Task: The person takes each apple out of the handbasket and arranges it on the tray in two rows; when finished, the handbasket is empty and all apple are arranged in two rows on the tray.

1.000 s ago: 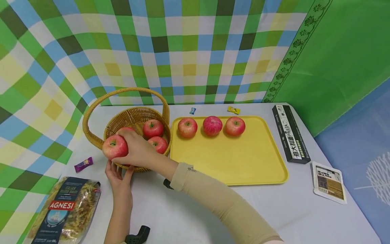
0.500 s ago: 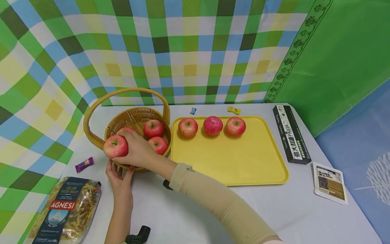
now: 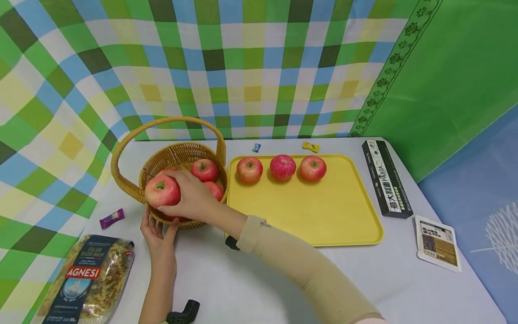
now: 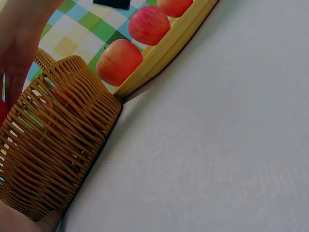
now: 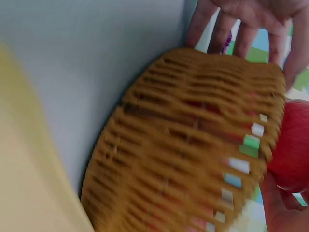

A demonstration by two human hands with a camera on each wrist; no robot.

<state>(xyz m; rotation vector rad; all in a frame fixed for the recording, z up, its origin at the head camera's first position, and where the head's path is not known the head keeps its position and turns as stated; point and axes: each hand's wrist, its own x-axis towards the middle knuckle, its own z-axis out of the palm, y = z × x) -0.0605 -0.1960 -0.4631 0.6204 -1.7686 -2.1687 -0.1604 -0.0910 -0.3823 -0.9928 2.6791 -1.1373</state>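
Observation:
My right hand (image 3: pixel 192 193) grips a red apple (image 3: pixel 162 192) at the near left rim of a wicker basket (image 3: pixel 171 155) with a tall handle. Other apples lie inside, among them one (image 3: pixel 204 169) at the back right and one (image 3: pixel 214 191) partly behind the hand. Low on the basket's near side, my left hand (image 3: pixel 159 243) rests its fingers and thumb against the weave. In the right wrist view the left hand (image 5: pixel 246 19) shows spread, fairly straight fingers along the wicker, and the held apple (image 5: pixel 293 145) sits just past the rim.
A yellow tray (image 3: pixel 303 216) with three apples in a row lies right of the basket. Around stand a pasta bag (image 3: pixel 87 279), a purple wrapped candy (image 3: pixel 111 218), two small candies at the back, a black pasta box (image 3: pixel 386 177) and a white packet (image 3: pixel 437 243).
My right hand has carried the apple slightly right and over the basket's near rim, covering more of the apple behind it. The left hand has stayed in place.

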